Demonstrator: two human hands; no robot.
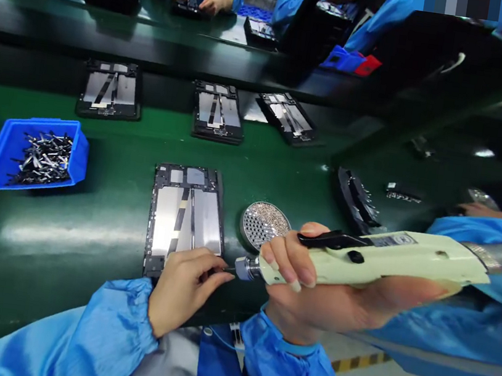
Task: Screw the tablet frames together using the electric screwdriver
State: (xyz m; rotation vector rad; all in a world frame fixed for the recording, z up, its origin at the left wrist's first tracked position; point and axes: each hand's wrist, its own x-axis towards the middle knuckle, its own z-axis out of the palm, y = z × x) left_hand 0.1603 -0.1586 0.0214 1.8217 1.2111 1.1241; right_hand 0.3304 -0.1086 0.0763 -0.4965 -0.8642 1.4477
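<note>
My right hand (312,284) is wrapped round a cream electric screwdriver (390,260) lying nearly level, its tip (244,268) pointing left. My left hand (185,288) pinches its fingers together at the tip of the bit, holding something too small to make out. Both hands hover at the near edge of the green belt, just beside the lower right corner of an open tablet frame (186,216) with silver panels. A round dish of small screws (265,222) sits right of the frame, just behind my right fingers.
A blue bin of metal parts (36,151) stands at left. Three more tablet frames (217,112) lie further back on the green belt (86,233). A black part (356,200) lies at right. Other people in blue coats work across the line and beside me.
</note>
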